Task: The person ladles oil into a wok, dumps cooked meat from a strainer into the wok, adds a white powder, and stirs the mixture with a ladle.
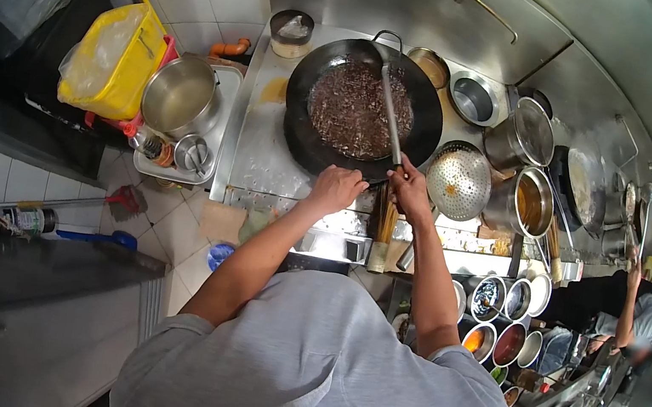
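A large black wok (299,104) stands on the stove, with dark reddish-brown, bubbling food (358,114) in it. My left hand (337,191) is closed at the wok's near edge; the part it grips is mostly hidden under the fingers. My right hand (410,190) is wrapped around the dark grip of a long-handled metal stirring tool (391,111). Its shaft slants over the food to the far side of the wok, where I cannot make out the head. A perforated strainer (458,181) rests just right of my right hand. Below the wok's near edge stands a bamboo brush (383,230).
Metal pots (519,132) and another pot (531,202) stand on the right. A steel pot (180,97) and yellow tub (113,56) are at left. Several seasoning containers (487,295) sit by my right elbow. Another person (626,314) works at far right.
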{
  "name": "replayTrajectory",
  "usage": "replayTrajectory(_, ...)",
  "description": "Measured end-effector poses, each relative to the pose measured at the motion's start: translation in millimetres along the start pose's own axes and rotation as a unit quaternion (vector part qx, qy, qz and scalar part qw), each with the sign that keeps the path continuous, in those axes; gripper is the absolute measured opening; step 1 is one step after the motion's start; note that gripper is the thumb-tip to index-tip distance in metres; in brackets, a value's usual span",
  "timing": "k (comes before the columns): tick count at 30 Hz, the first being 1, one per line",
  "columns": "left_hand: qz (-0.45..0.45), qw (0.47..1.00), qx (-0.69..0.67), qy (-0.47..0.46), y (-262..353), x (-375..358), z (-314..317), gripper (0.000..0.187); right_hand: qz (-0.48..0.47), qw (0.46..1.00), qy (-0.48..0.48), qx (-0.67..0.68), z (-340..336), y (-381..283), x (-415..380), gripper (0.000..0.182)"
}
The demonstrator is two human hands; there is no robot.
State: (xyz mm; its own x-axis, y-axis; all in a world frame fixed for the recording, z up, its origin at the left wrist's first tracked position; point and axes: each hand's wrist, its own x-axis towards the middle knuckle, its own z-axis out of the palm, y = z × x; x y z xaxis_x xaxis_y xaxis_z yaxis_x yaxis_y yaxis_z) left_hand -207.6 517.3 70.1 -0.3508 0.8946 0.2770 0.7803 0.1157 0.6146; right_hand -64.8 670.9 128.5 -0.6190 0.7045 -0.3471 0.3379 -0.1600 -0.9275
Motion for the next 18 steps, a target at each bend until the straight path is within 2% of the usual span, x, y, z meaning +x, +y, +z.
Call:
replayTrajectory(2, 0.001, 1.0, -0.001, -0.001, -0.8, -0.3, 1.5, 0.029, 0.058, 0.994, -0.084, 0.036, -13.9, -3.3, -1.8, 0.069)
replayTrajectory(4, -0.002, 1.0, 0.001, 0.004, -3.4, 1.7, 1.5, 0.03, 0.052, 0.994, -0.09, 0.023, -19.2, -8.2, -4.9, 0.067)
replayTrajectory(7, 0.007, 1.0, -0.001, 0.03, -1.7, -2.5, 3.6, 0.03, -0.037, 0.996, -0.008, -0.087, -11.2, 5.9, 4.0, 0.067)
replayTrajectory(8, 0.002, 1.0, 0.008, 0.025, -1.0, -1.4, 2.6, 0.03, -0.036, 0.995, -0.008, -0.088, -9.0, 16.3, 17.1, 0.067)
replayTrajectory(10, 0.001, 1.0, 0.018, 0.017, -2.5, -2.1, 4.2, 0.029, -0.095, 0.991, 0.031, -0.093, -0.1, 13.5, 25.3, 0.066)
replayTrajectory(11, 0.007, 1.0, 0.005, 0.018, -3.8, -1.1, 4.2, 0.029, -0.053, 0.998, 0.009, -0.036, -3.9, 13.6, 21.6, 0.066)
replayTrajectory(12, 0.013, 1.0, -0.008, 0.017, -6.1, -0.6, 6.1, 0.028, -0.054, 0.998, 0.012, -0.035, -7.0, 6.2, 13.6, 0.066)
replayTrajectory(14, 0.014, 1.0, 0.003, 0.013, -8.4, -1.0, 8.4, 0.028, 0.007, 0.994, -0.047, -0.102, -14.2, 0.6, -3.7, 0.064)
replayTrajectory(15, 0.012, 1.0, 0.015, 0.012, -8.7, -1.2, 9.4, 0.029, 0.013, 0.986, -0.058, -0.156, -21.0, -0.1, -14.4, 0.064)
replayTrajectory(16, 0.013, 1.0, 0.013, 0.01, -8.5, -1.3, 9.8, 0.029, 0.014, 0.986, -0.055, -0.157, -33.9, 14.3, -18.2, 0.064)
replayTrajectory(18, 0.012, 1.0, 0.011, 0.007, -9.3, -0.7, 8.8, 0.029, -0.153, 0.921, -0.071, -0.352, -56.6, 45.5, -23.5, 0.07)
